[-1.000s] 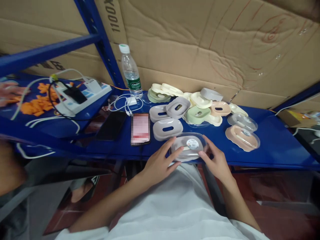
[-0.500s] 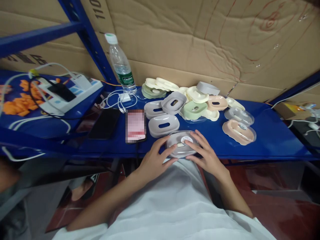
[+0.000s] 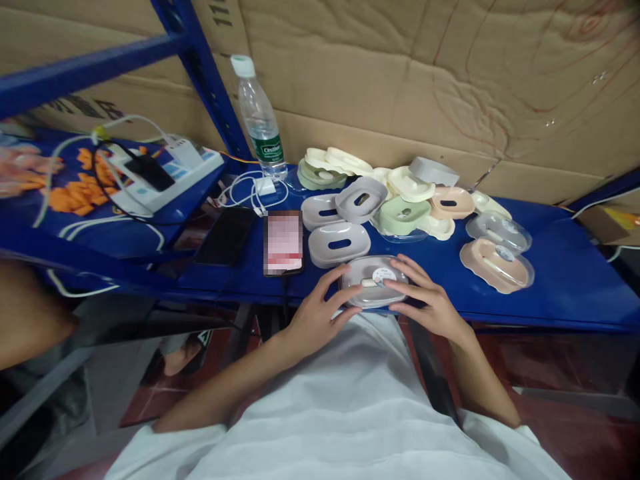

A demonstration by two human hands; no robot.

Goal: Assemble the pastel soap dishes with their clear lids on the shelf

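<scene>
Head view: the covered grey dish (image 3: 367, 269) lies between the two hands at the near edge of the blue table (image 3: 555, 280), its long axis running left to right across the person's front. The left hand (image 3: 316, 321) meets its left end, fingers spread, tips touching the clear cover near the far edge and on top. From the other side, the right hand (image 3: 434, 308) reaches over the right end, its fingers also fanned apart, one tip by the round label (image 3: 384, 277). Both hands touch the covered grey dish, so neither is clearly nearer; how firmly they press cannot be told. An uncovered grey dish (image 3: 320, 253) sits just beyond, toward the left.
</scene>
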